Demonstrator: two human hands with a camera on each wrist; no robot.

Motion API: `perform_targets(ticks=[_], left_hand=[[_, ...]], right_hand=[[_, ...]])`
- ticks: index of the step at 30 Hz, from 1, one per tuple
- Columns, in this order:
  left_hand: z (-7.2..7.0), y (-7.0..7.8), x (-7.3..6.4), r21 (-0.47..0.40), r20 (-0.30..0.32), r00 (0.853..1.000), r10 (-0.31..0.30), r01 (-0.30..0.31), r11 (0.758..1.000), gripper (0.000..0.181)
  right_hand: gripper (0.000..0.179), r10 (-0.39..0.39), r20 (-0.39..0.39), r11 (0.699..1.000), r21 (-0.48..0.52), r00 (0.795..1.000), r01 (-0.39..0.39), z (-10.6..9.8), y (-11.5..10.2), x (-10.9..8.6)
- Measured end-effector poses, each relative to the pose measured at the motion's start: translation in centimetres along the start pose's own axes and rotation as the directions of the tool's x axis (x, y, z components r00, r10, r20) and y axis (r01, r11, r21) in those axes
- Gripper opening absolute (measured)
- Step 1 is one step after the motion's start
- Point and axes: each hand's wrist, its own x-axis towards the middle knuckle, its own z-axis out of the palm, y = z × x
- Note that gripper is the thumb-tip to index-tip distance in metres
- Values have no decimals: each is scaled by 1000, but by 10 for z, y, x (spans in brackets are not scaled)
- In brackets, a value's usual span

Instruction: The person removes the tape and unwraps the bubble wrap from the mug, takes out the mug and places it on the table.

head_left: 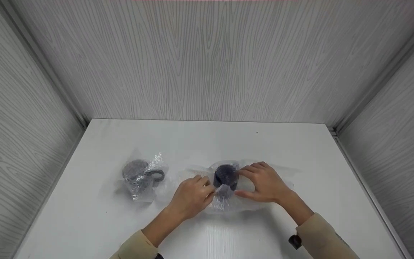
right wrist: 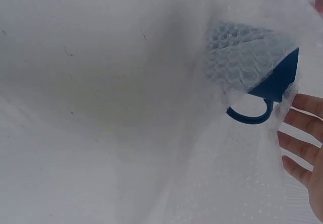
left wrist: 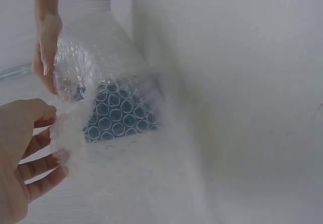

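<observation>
A dark blue mug (head_left: 225,176) stands on a sheet of bubble wrap (right wrist: 252,178), part of which covers its side. In the right wrist view its handle (right wrist: 251,119) and a strip of bare side show. My left hand (head_left: 194,196) is just left of the mug, its bent fingers pinching the edge of the bubble wrap (left wrist: 70,128). On the mug's other side is my right hand (head_left: 262,183), thumb and fingers spread apart. Its fairly straight fingers touch the wrap beside the mug in the right wrist view.
Left of the hands on the white table (head_left: 120,136) lies a second dark mug (head_left: 135,171) wrapped in bubble wrap, its handle toward the right. Grey wood-grain panels (head_left: 207,61) rise behind the table and at both sides.
</observation>
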Motion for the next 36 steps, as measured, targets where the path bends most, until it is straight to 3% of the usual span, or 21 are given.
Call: perform_targets(ticks=[27, 36], left_hand=[[-2, 9, -36, -130, 53, 998, 45, -38, 991, 13], [-5, 14, -46, -198, 125, 990, 68, -42, 979, 12]], right_hand=[[57, -38, -54, 999, -33, 998, 36, 2, 1, 4], [55, -43, -59, 998, -45, 997, 40, 1, 0, 3]])
